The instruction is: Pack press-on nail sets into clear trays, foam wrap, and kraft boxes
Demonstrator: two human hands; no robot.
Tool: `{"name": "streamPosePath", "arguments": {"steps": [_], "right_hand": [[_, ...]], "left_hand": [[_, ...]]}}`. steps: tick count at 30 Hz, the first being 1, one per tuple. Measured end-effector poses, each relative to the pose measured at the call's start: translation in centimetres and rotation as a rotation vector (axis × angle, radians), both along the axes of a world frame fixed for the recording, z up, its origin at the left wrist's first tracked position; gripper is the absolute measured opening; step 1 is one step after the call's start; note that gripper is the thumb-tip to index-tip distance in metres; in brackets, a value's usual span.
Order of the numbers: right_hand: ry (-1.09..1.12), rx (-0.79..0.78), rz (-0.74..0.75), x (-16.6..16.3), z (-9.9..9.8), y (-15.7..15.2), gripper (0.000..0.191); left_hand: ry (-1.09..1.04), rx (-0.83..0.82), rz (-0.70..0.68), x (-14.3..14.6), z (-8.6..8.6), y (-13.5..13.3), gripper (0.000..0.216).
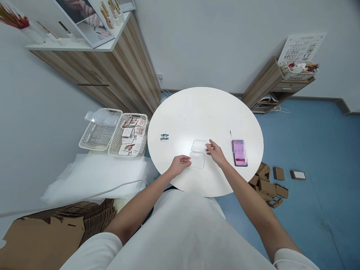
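A small clear plastic clamshell case (198, 154) lies opened flat on the round white table (205, 112), its two halves one behind the other. My left hand (180, 164) pinches the near half at its left edge. My right hand (215, 151) pinches the right edge where the halves join. A small card of dark nail tips (164, 137) lies on the table to the left, apart from both hands.
A phone (239, 152) lies at the table's right edge, with a thin small object (230, 132) behind it. Two white baskets (112, 131) stand left, holding clear cases and printed cards. Flat cardboard boxes (267, 183) litter the blue floor at right. Wooden cabinets line the wall.
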State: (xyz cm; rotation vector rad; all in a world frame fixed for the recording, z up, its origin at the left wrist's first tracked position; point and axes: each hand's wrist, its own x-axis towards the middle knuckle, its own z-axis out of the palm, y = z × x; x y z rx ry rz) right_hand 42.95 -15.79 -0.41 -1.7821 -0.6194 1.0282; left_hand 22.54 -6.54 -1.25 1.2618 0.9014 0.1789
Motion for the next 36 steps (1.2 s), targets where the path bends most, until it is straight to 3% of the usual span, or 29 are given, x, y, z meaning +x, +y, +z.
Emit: {"name": "streamPosePath", "arguments": {"steps": [4,8,13,21,31,36], "right_hand": [[0.000,0.000,-0.182,-1.9,-1.1,-2.2,0.051],[-0.052,-0.014,-0.145,-4.6,-1.6,-4.0,0.046],[-0.094,-0.027,-0.079,-6.5,-1.6,-3.9,0.045],[-0.205,-0.104,-0.029,-5.6,-3.0,-1.8,0.043],[-0.306,-0.239,0.106,-3.5,-5.5,0.6,0.011],[-0.340,-0.267,0.099,-3.4,-5.9,0.5,0.010]], "left_hand": [[0.020,-0.008,0.046,0.3,0.0,-0.2,0.032],[0.042,0.038,0.074,0.8,-0.6,-0.4,0.031],[0.077,0.131,0.065,1.2,-1.6,-0.5,0.030],[0.143,0.282,0.094,2.4,-3.7,0.3,0.034],[0.219,0.357,0.037,4.2,-6.9,2.0,0.033],[0.275,0.414,-0.037,4.7,-7.6,2.0,0.035]]}}
